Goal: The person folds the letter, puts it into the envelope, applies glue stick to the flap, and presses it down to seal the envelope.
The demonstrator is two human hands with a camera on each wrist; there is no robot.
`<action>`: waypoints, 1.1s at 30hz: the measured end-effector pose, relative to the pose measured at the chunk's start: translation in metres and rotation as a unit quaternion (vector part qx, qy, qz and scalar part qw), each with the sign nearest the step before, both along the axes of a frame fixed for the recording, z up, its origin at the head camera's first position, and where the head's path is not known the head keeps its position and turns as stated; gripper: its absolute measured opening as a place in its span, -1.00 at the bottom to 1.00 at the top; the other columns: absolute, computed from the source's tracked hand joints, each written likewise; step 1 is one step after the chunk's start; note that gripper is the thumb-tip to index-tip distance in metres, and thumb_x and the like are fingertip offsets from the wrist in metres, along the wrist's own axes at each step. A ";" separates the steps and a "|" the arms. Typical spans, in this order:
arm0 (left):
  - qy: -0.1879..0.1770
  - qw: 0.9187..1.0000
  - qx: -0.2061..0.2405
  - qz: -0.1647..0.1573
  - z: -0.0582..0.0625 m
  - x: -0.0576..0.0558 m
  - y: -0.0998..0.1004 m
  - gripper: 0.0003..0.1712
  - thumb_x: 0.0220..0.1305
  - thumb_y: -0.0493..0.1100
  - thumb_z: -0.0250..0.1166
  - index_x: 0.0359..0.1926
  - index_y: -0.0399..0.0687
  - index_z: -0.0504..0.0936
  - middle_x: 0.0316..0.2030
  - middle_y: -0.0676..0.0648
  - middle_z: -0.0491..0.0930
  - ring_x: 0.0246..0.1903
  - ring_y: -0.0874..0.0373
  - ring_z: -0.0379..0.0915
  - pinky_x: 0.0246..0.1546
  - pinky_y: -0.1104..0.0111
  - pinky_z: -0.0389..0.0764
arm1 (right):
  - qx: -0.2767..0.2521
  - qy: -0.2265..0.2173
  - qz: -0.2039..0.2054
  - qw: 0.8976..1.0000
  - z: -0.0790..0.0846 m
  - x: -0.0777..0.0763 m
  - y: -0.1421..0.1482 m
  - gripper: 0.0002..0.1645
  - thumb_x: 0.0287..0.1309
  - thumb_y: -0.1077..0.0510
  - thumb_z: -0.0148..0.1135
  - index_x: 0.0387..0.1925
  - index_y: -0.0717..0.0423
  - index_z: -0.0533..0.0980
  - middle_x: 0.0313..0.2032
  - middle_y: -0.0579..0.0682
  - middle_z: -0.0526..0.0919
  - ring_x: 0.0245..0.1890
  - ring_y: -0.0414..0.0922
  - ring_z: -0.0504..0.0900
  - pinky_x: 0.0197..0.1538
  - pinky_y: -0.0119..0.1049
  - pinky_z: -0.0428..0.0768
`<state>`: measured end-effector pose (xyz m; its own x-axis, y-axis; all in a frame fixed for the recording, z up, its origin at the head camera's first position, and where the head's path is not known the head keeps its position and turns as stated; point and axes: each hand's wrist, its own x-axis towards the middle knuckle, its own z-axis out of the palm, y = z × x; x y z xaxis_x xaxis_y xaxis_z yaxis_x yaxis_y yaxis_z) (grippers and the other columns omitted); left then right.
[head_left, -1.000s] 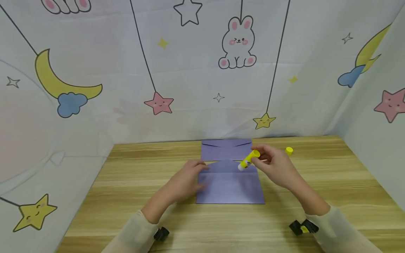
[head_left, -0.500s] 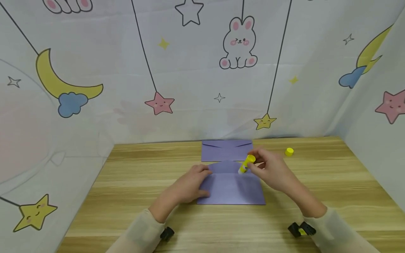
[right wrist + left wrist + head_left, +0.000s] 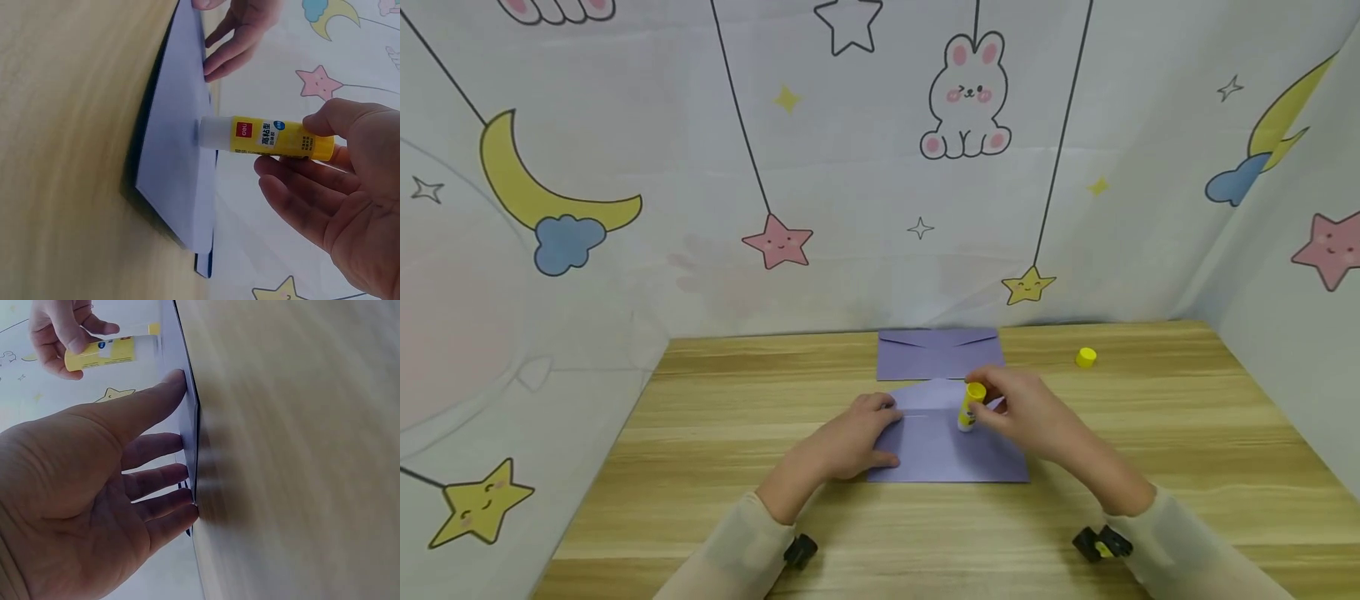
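Observation:
A purple envelope lies on the table with its flap spread out toward the back. My left hand rests on the envelope's left side; in the left wrist view its straight fingertips touch the paper. Between thumb and fingers, my right hand pinches a yellow glue stick, uncapped and nearly upright. In the right wrist view the white end of the glue stick meets the envelope near the flap's fold. Red and black print shows along its barrel.
Behind the first envelope lies a second purple envelope, near the table's back edge. A yellow cap sits at the back right of the wooden table. A printed white cloth hangs behind and along both sides.
My right hand has moved the glue stick left and toward me, lowering it from above the flap to the paper. My left hand has shifted right and settled onto the envelope.

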<state>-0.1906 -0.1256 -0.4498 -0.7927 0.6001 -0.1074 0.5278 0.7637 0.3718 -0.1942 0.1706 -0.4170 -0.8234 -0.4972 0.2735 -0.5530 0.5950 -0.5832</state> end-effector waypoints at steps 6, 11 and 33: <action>0.001 1.000 0.001 -0.002 -0.001 0.000 -0.001 -0.25 0.38 0.00 0.51 0.43 -0.30 0.51 0.48 -0.29 0.32 0.50 -0.20 0.17 0.48 0.05 0.32 | -0.001 -0.025 0.007 1.000 -0.009 -0.001 -0.003 -0.63 0.29 0.30 0.44 0.11 0.27 0.61 -0.08 0.01 0.74 -0.18 -0.12 0.78 -0.15 -0.25 0.76; 0.001 1.000 0.000 -0.003 0.000 0.000 0.000 -0.24 0.39 0.00 0.50 0.43 -0.30 0.49 0.49 -0.30 0.30 0.51 -0.21 0.16 0.48 0.04 0.32 | 0.001 -0.045 0.017 0.999 -0.016 -0.003 -0.003 -0.58 0.29 0.30 0.47 0.14 0.24 0.57 -0.13 -0.04 0.71 -0.17 -0.10 0.79 -0.14 -0.27 0.77; -0.011 1.000 -0.020 0.006 0.004 0.000 0.002 -0.23 0.40 0.04 0.49 0.46 -0.24 0.49 0.52 -0.25 0.29 0.53 -0.15 0.15 0.50 0.07 0.31 | 0.011 -0.044 0.030 0.999 -0.019 -0.005 -0.033 -0.58 0.32 0.25 0.46 0.15 0.21 0.56 -0.11 -0.04 0.72 -0.14 -0.09 0.79 -0.11 -0.27 0.77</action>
<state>-0.1903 -0.1239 -0.4461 -0.7972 0.5851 -0.1491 0.5101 0.7848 0.3521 -0.1990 0.1377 -0.4360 -0.8117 -0.5522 0.1902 -0.5361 0.5753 -0.6178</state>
